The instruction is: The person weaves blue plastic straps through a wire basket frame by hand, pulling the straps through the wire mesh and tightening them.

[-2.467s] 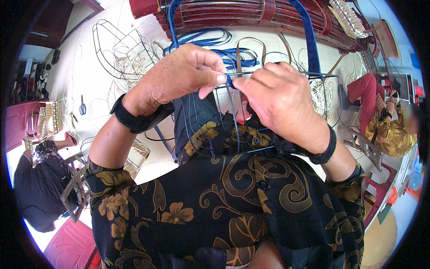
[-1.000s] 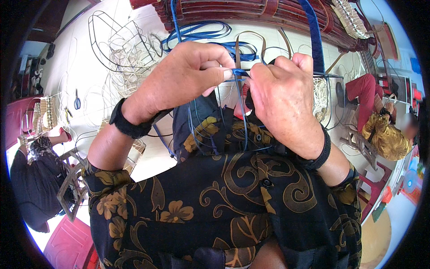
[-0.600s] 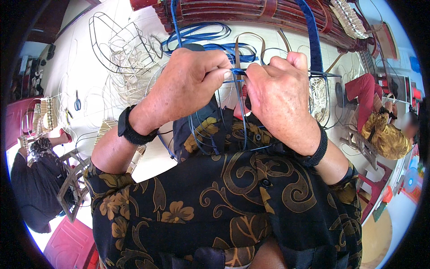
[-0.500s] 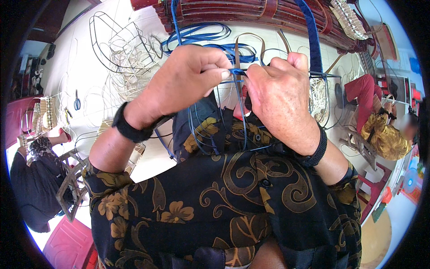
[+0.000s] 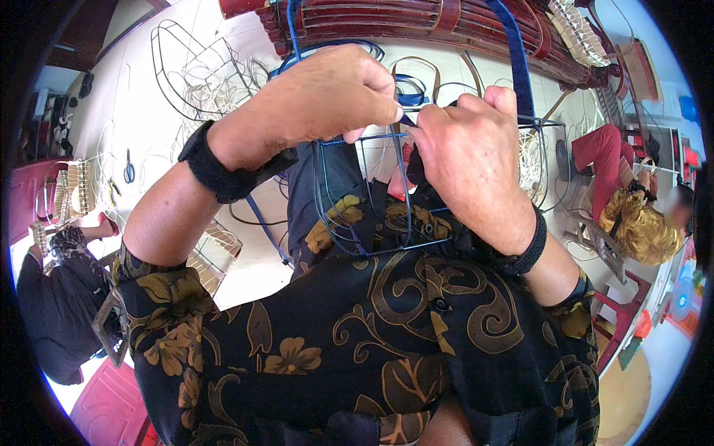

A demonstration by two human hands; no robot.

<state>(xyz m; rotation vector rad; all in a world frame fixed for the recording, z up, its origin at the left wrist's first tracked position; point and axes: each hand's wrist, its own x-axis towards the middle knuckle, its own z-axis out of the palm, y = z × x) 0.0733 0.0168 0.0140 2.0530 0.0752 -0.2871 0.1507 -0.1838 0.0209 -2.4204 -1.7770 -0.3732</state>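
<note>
Presently, the left hand (image 5: 327, 95) and right hand (image 5: 474, 169) each show a closed thumb-and-finger grip on the blue strip (image 5: 407, 120) at the wire frame (image 5: 406, 247), where uneven tension or a slipping thumb could let the strip loosen or twist.

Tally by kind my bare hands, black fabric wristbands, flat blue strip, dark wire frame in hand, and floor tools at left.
Left hand, right hand: 2
Black fabric wristbands: 2
Flat blue strip: 1
Dark wire frame: 1
Scissors: 1
Yellow-black pliers: 1
Total: 8
</note>
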